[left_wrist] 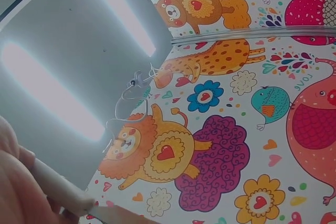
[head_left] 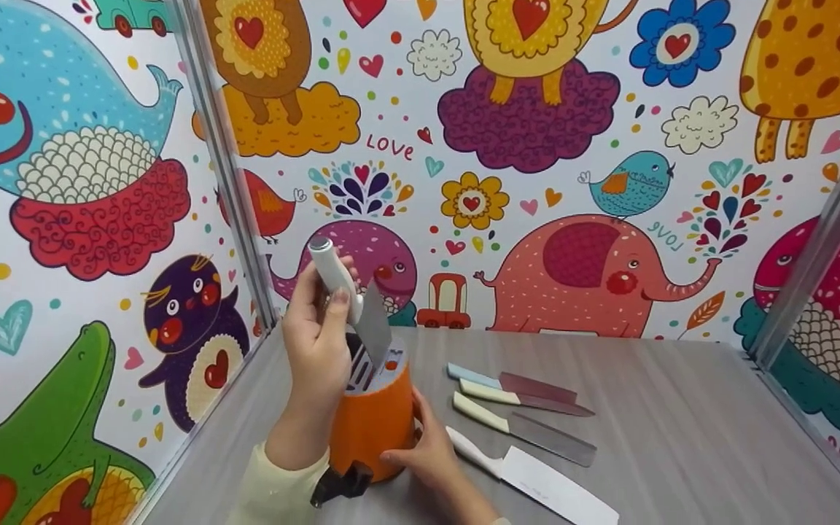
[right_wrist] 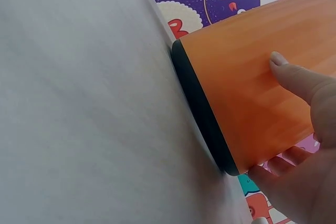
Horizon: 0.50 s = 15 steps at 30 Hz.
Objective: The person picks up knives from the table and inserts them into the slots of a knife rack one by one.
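Observation:
My left hand (head_left: 316, 332) grips the white handle of a knife (head_left: 332, 271) at the middle of the head view. Its broad grey blade (head_left: 374, 328) points down at the slotted top of an orange knife block (head_left: 370, 430), the lower end overlapping the slots. In the left wrist view the pale knife handle (left_wrist: 58, 184) shows at lower left. My right hand (head_left: 431, 445) holds the block from its right side. The right wrist view shows the thumb and fingers of this hand (right_wrist: 310, 182) around the orange wall, low near the block's black base (right_wrist: 202, 108).
Right of the block lie a blue-handled knife (head_left: 472, 375), a cream-handled pointed knife (head_left: 489, 391), a cream-handled square-tipped knife (head_left: 480, 410) and a white-handled cleaver (head_left: 558, 488). They rest on a grey table (head_left: 682, 437). Walls with cartoon animals (head_left: 573, 284) enclose its back and sides.

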Each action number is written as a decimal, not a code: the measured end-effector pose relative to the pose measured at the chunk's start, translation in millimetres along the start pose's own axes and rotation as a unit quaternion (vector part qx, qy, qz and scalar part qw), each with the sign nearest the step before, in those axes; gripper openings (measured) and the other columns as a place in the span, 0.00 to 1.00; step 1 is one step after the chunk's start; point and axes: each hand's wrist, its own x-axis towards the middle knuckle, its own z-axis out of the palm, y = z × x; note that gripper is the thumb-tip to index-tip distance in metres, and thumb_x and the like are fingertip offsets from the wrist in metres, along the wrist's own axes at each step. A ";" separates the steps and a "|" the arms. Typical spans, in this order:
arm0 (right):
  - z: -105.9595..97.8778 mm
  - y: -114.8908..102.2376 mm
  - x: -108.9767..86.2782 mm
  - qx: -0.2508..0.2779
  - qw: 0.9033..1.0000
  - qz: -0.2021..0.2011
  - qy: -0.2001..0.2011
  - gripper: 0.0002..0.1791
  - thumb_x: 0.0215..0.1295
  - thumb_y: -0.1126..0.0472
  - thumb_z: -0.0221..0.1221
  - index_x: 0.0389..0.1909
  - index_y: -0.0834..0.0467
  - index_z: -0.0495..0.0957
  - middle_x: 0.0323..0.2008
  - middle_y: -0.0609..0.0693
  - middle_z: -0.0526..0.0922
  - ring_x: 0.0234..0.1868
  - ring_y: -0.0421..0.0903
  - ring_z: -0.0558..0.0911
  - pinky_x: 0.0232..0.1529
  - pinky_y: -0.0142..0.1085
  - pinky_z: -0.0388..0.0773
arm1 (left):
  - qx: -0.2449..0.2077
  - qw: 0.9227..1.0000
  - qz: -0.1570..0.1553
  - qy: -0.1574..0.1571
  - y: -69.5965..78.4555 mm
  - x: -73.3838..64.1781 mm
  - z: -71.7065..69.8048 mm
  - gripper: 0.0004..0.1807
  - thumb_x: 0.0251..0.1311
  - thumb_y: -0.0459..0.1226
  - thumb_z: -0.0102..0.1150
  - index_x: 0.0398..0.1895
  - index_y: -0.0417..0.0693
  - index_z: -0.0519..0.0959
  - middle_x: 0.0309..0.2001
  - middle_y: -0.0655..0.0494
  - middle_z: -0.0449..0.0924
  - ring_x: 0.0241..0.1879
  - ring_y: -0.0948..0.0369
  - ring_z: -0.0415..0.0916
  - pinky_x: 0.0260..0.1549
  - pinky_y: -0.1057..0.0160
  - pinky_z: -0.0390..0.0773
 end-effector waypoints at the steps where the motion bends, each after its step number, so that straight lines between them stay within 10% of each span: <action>1: 0.0 -0.6 0.1 -0.002 1.000 0.006 0.002 0.68 0.45 0.61 0.84 0.85 0.55 0.53 0.80 0.58 0.66 0.80 0.61 0.65 0.80 0.62 0.61 | 0.003 1.000 -0.001 0.003 -2.1 0.1 0.5 0.21 0.79 0.27 0.50 0.72 0.34 0.70 0.64 0.45 0.82 0.67 0.59 0.78 0.77 0.49 0.69; 15: 1.7 -2.2 2.7 0.011 0.999 0.034 0.009 0.67 0.47 0.57 0.85 0.85 0.53 0.54 0.79 0.56 0.68 0.79 0.58 0.67 0.80 0.63 0.61 | 0.022 0.998 -0.056 0.026 -36.6 1.6 4.9 0.23 0.79 0.28 0.51 0.75 0.40 0.70 0.66 0.44 0.80 0.70 0.50 0.75 0.78 0.43 0.67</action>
